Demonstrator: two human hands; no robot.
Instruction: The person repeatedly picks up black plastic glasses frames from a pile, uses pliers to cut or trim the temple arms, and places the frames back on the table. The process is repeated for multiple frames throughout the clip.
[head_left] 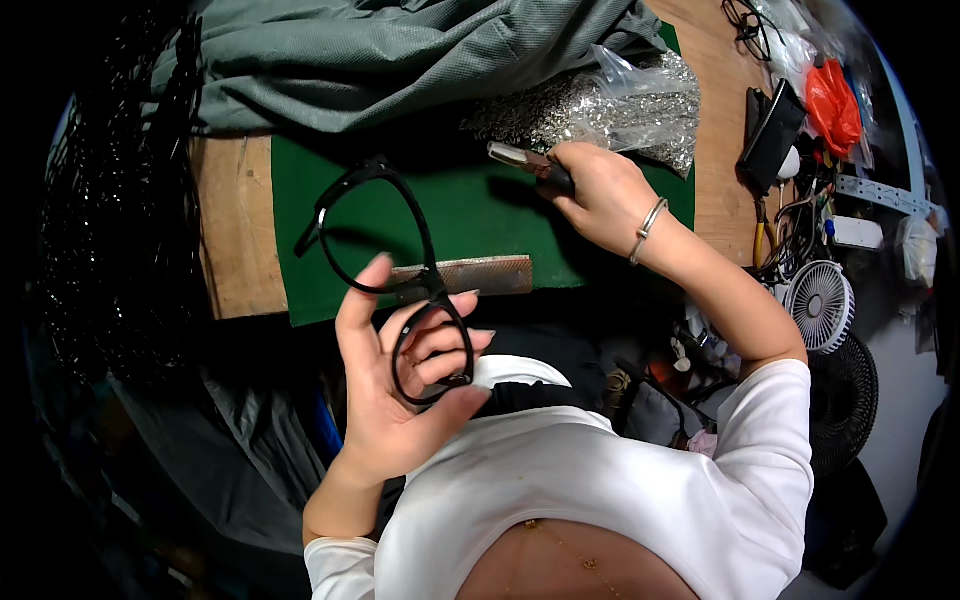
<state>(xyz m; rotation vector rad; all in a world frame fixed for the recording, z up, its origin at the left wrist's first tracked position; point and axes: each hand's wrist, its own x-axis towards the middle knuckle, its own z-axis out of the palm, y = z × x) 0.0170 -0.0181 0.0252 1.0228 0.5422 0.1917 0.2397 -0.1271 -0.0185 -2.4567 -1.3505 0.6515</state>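
A black eyeglass frame (431, 240) without visible temple arms fully shown is held up over the near edge of the green mat (600, 230). My left hand (395, 370) grips its lower rim, thumb below and fingers passing behind and through the opening. One short dark piece sticks out at the frame's upper left end. Farther right, my right hand (605, 190) is closed round the dark handle of what look like pliers (520, 157), their metal head pointing left above the mat. Just beyond them lies a heap of small silvery metal parts (560, 105), partly under clear plastic.
A flat metal strip (485, 274) lies along the mat's near edge. Grey-green cloth (400, 60) covers the back; a mass of shiny black pieces (120, 220) stands left. On the right are a phone (772, 135), a red plastic bag (833, 105) and a white fan (820, 306).
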